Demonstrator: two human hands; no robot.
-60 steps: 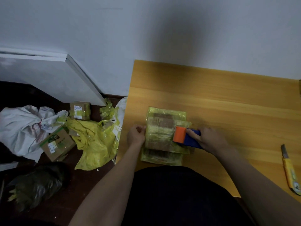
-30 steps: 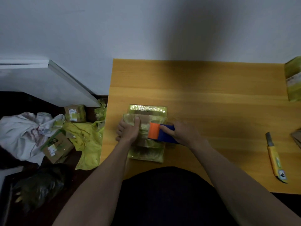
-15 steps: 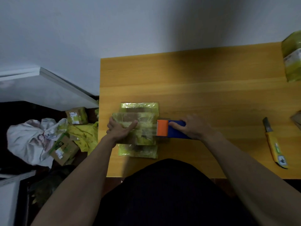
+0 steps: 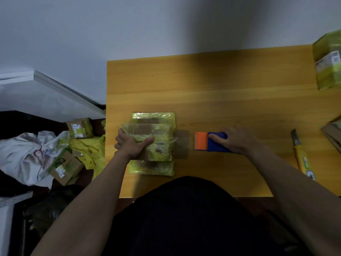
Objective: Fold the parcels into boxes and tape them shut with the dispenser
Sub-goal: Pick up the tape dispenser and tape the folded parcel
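Left hand [image 4: 132, 147] gripping the left end of the box [image 4: 151, 142], thumb laid flat on top; box lying on the table [image 4: 221, 93] near its left edge. Right hand [image 4: 238, 140] wrapped around the dispenser [image 4: 210, 141], apart from the box's right end. Knife [image 4: 302, 157] farther right; another parcel [image 4: 328, 60] at the far right corner.

Parcel [image 4: 155, 143]: flattened cardboard wrapped in yellow-green tape, lying flat on the table, two layers stacked, upper one narrower. The left hand [image 4: 130, 145] grips its left edge, thumb laid across the top. A clear tape strip [image 4: 181, 144] runs off its right edge. Tape dispenser [image 4: 210, 141]: orange head, blue body, lying on the table just right of the strip, head toward the parcel, held under the right hand [image 4: 238, 140].
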